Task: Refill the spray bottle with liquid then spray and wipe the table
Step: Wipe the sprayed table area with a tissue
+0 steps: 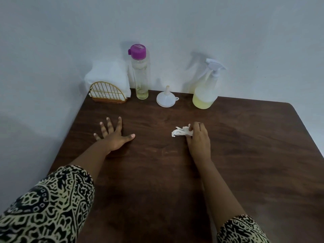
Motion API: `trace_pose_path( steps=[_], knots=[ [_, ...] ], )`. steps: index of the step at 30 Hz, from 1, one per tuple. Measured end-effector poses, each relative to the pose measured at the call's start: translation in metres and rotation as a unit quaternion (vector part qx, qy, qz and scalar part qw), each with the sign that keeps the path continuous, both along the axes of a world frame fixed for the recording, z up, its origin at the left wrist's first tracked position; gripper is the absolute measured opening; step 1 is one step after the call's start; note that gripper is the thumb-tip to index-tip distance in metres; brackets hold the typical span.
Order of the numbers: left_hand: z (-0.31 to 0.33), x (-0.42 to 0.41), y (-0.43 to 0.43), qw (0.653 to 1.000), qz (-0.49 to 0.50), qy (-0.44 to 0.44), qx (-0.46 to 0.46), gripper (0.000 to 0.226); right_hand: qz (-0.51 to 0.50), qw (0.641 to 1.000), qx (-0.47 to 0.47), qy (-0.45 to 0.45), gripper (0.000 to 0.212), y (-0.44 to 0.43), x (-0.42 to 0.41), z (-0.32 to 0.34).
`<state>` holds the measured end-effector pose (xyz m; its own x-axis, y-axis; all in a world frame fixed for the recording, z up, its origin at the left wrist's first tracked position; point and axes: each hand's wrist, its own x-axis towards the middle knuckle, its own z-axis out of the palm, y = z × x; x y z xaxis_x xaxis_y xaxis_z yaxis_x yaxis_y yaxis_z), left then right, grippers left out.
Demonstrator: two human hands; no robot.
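A clear spray bottle (pixel 205 90) with a white trigger head stands at the back right of the dark wooden table (pixel 157 172), pale yellow liquid in its lower part. A tall clear bottle (pixel 140 74) with a purple cap stands at the back, almost empty. Between them a white funnel (pixel 166 99) rests upside down. My right hand (pixel 199 139) presses a crumpled white tissue (pixel 181 132) onto the table top. My left hand (pixel 112 135) lies flat on the wood with fingers spread, holding nothing.
A gold wire napkin holder (pixel 107 93) full of white tissues stands at the table's back left corner. A pale wall runs close behind all the items. The table's left and right edges slope away toward me.
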<state>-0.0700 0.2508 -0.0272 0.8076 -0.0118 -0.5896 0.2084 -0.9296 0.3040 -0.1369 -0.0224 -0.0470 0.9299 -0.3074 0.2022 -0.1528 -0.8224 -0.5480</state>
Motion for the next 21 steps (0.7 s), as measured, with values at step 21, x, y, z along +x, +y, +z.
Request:
trace_pose_path(
  steps=[21],
  knots=[
    [-0.008,-0.004,0.044,0.954,0.146,-0.137,-0.223,0.054,0.181,0.964,-0.086,0.173,0.078,0.156,0.042,-0.015]
  ],
)
